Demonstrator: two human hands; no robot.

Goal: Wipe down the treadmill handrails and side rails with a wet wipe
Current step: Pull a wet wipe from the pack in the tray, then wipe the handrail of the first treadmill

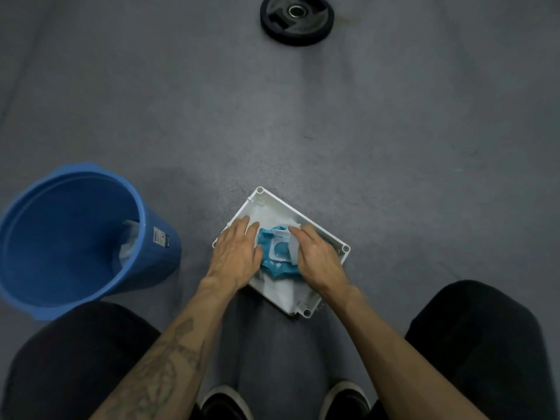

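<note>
Grey gym floor [303, 131] fills the frame, and low in the centre of it a person squats over a white tray [303, 213] set cornerwise on that floor. Inside the tray lies a blue wet wipe pack [274, 266], its white flip lid [280, 234] raised. The right hand [318, 257] lies over the right side of the pack with fingers pointing up the frame, and its grip pinches a white wipe [293, 248] that stands out of the opening; how tightly the fingertips close on it cannot be told. The left hand [235, 253] lies flat with straight fingers on the pack's left edge, pressing it down against the tray, its grip released rather than curled. Both forearms run up from the bottom of the frame, the left one tattooed. Dark trouser knees sit at the lower left and lower right corners, and two dark shoes with pale soles show at the bottom edge between them. At the left of the frame stands a blue bucket [75, 237] with some crumpled white material against its inner wall. A black weight plate [297, 21] lies flat on the floor at the top centre, well apart from the tray.
</note>
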